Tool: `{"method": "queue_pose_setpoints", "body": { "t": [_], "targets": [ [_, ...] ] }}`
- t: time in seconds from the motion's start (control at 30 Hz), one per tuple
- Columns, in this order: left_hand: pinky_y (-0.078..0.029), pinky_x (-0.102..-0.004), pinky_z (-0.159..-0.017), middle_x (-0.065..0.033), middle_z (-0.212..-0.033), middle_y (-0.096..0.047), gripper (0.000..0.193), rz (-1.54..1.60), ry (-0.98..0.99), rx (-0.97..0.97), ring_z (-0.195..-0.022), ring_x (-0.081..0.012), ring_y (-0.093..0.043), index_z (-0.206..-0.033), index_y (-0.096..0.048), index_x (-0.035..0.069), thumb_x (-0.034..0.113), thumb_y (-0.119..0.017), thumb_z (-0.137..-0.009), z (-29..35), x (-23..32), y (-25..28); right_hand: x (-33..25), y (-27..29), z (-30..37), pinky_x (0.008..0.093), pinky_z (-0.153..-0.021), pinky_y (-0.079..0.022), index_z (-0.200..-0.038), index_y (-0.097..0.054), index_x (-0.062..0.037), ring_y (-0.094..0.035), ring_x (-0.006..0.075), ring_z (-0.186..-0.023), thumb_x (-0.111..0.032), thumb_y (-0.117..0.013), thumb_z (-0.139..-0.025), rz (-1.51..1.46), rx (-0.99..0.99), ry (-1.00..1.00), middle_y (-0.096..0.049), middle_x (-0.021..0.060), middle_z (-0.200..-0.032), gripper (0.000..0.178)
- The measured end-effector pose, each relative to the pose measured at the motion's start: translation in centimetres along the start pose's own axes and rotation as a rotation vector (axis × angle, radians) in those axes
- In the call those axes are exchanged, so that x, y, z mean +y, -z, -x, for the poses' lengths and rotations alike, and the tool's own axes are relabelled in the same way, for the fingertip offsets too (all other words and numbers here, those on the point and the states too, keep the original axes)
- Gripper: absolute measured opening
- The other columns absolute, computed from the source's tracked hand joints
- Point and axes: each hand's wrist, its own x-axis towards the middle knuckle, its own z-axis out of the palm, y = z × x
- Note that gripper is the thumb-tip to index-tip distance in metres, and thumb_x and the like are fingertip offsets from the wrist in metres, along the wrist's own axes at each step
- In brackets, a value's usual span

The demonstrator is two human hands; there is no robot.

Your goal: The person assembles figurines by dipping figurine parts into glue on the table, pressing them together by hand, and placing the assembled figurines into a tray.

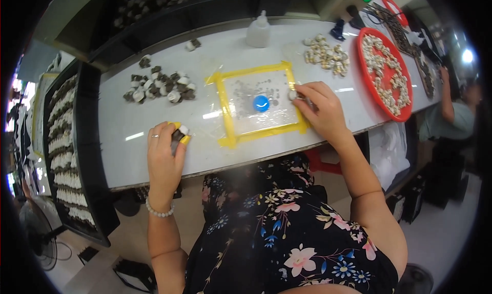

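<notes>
My left hand (165, 146) is closed near the table's front edge, with yellow covers on the thumb and a fingertip. Pinched in it is a small dark-and-white piece (180, 133); its exact kind is too small to tell. My right hand (324, 112) pinches a small whitish piece (293, 95) at the right border of a clear sheet (243, 119) framed with yellow tape. On that sheet sits a round blue cap (261, 104), among grey spots. A pile of dark-and-white pieces (161, 86) lies beyond my left hand. Beyond my right hand are scattered cream-and-gold pieces (328, 57).
A white squeeze bottle (258, 33) stands behind the sheet. To the right lies a round red tray (362, 63) with more cream pieces. A black rack (92, 135) holding rows of pieces borders the left. At far right a co-worker's arm (447, 94) reaches over the table.
</notes>
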Motion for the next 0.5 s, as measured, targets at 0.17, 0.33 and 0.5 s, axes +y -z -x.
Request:
{"method": "queue_pose_setpoints", "body": {
  "t": [0.17, 0.33, 0.5],
  "targets": [
    [-0.049, -0.0271, -0.070, -0.0123, -0.097, -0.062, 0.027, 0.891, 0.305, 0.078, -0.079, -0.0175, -0.060, -0.109, -0.054, -0.005, -0.002, -0.060, -0.083, 0.5, 0.6, -1.6, 0.0, 0.3, -0.7, 0.0310, -0.064, -0.048, -0.094, -0.065, -0.0019, -0.058, 0.0230, -0.074, -0.005, -0.069, -0.074, -0.035, -0.055, 0.024, -0.061, 0.0096, -0.087, 0.021],
    [-0.054, -0.0287, -0.074, -0.0137, -0.096, -0.063, 0.034, 1.306, 0.338, 0.019, -0.078, -0.0168, -0.063, -0.117, -0.053, -0.009, -0.002, -0.062, -0.084, 0.4, 3.1, -4.0, -2.3, 0.0, -2.3, 0.0357, -0.066, -0.048, -0.087, -0.066, -0.0038, -0.059, 0.0269, -0.075, -0.007, -0.068, -0.072, -0.212, -0.101, 0.040, -0.061, 0.0091, -0.082, 0.016],
    [-0.055, -0.0308, -0.076, -0.0149, -0.098, -0.063, 0.033, 1.393, 0.378, -0.024, -0.082, -0.0189, -0.065, -0.117, -0.052, -0.009, -0.001, -0.060, -0.086, -0.2, 5.1, -5.9, -3.0, -0.3, -3.8, 0.0329, -0.069, -0.049, -0.092, -0.066, -0.0030, -0.059, 0.0256, -0.077, -0.004, -0.068, -0.072, -0.144, -0.254, 0.161, -0.061, 0.0098, -0.086, 0.020]
  ]
}}
